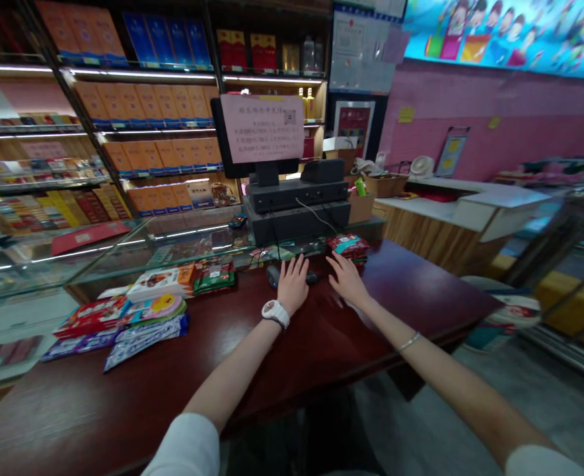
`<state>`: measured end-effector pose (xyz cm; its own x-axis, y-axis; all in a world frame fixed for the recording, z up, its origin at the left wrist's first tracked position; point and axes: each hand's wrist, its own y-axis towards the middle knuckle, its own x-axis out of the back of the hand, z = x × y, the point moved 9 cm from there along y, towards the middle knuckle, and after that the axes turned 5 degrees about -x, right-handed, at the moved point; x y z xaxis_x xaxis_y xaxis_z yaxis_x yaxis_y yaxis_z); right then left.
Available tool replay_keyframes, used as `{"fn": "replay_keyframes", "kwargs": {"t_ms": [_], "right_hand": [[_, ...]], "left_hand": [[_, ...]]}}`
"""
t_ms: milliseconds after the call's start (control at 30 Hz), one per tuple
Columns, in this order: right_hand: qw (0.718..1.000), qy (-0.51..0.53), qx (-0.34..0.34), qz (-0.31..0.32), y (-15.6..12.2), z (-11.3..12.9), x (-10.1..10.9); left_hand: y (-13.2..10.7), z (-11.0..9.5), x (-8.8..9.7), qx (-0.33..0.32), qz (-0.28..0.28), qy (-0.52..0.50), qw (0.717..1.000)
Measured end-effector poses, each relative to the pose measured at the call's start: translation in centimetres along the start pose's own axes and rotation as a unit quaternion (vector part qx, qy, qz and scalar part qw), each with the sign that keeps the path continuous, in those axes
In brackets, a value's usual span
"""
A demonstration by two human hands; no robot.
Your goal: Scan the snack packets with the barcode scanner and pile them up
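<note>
My left hand lies flat on the dark red wooden counter, fingers spread and a white wristwatch on its wrist. A small black device with a blue light sits against the hand's left side, and part of it may run beneath the palm. My right hand rests palm down on the counter, holding nothing, with a thin silver bracelet on its forearm. Just beyond its fingertips lies a red snack packet.
Several snack packets lie on the counter's left. Behind stand a black point-of-sale terminal with a pink notice and a glass display case. Shelves of boxed goods fill the back left; a wood-fronted counter stands right.
</note>
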<state>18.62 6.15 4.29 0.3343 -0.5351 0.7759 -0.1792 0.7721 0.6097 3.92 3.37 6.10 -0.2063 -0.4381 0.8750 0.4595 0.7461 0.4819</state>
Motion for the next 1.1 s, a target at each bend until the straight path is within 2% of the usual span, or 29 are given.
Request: {"fn": "replay_keyframes", "kwargs": {"t_ms": [200,533,767,933,1100], "right_hand": [[0.998,-0.019,-0.054,-0.014,-0.4,-5.3,0.8],[0.993,-0.011,-0.11,-0.033,1.2,-10.7,0.9],[0.986,-0.038,-0.16,-0.015,2.7,-13.5,0.3],[0.984,-0.04,-0.173,-0.001,3.7,-14.9,-0.5],[0.983,-0.036,-0.179,0.009,4.7,-15.9,-1.2]], "left_hand": [[3.2,-3.4,-1.8,-0.025,-0.006,-0.029,0.999],[7.9,-6.7,-3.9,-0.026,-0.025,-0.05,0.998],[10.4,-6.7,-6.1,0.032,-0.027,-0.027,0.999],[11.7,-5.6,-7.2,0.063,-0.02,-0.017,0.998],[12.8,-5.0,-8.1,0.064,-0.025,-0.008,0.998]]}}
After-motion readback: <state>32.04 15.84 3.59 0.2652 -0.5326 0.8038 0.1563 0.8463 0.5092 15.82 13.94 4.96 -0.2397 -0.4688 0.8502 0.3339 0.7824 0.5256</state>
